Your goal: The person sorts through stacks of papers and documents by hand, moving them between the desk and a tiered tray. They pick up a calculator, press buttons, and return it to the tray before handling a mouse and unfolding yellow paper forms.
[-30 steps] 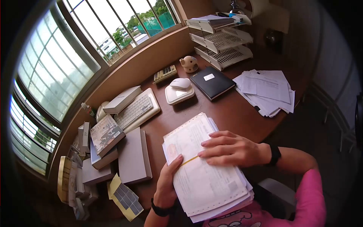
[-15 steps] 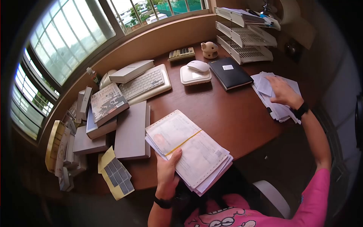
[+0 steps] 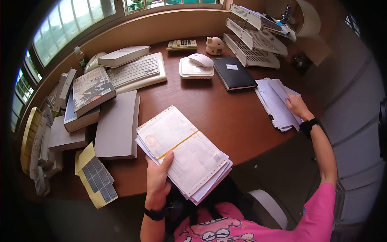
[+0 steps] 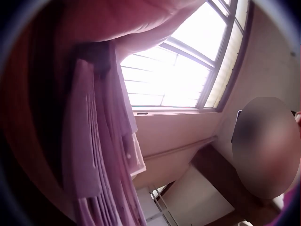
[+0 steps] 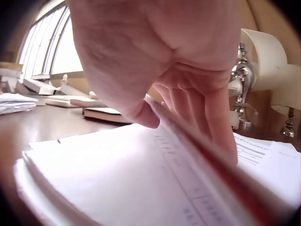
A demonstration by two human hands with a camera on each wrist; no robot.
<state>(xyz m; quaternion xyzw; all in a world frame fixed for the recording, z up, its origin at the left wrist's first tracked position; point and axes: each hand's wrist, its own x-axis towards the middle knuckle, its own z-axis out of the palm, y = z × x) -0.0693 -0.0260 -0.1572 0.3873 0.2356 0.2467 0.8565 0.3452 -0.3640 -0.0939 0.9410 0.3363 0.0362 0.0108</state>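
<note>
My left hand [image 3: 156,177] grips a thick stack of printed papers [image 3: 193,161] by its left edge, the thumb lying on top. A thin yellow band [image 3: 177,144] runs across the stack, which is held at the desk's front edge. In the left wrist view the layered sheets [image 4: 84,141] show edge-on below the hand. Over at the desk's right side, my right hand [image 3: 297,106] pinches a sheet [image 5: 181,155] between thumb and fingers. That sheet stands tilted up from a loose pile of papers [image 5: 94,169], which has a black clip at its side.
A black notebook [image 3: 234,74] lies left of the loose pile, beside a white mouse [image 3: 200,60] on a white box. Letter trays [image 3: 258,40] stand behind. Books [image 3: 94,90], a keyboard [image 3: 135,72] and a yellow sheet [image 3: 94,177] occupy the left side. A white chair [image 3: 268,205] is below.
My right hand has left the banded stack, reached right to the loose papers, and now pinches a sheet there. My left hand still holds the stack, turned and lowered slightly. The head view has shifted.
</note>
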